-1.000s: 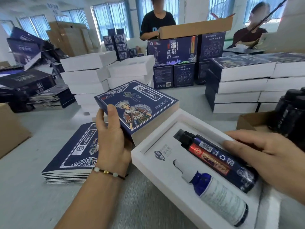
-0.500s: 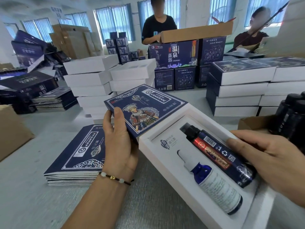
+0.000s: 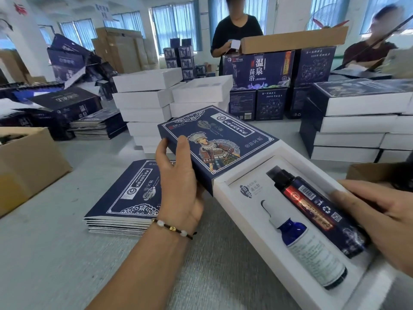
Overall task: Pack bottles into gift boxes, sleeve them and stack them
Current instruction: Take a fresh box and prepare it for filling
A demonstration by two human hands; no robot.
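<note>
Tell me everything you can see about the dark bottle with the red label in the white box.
The dark bottle lies on its side in the far slot of the white box, black cap pointing away. Its navy label carries a red-gold band, a barcode, a recycling mark and a QR code. The right hand rests its fingers on the bottle's base end. The blue dropper bottle lies beside it.

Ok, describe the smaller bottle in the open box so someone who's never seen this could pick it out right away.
Find the white tray at the near right of the grey table, partly slid into a navy sleeve. Two bottles lie side by side in its cut-outs. The one you want is the blue bottle nearer the camera: white dropper top and white label, unlike the dark bottle with a red band.
</note>
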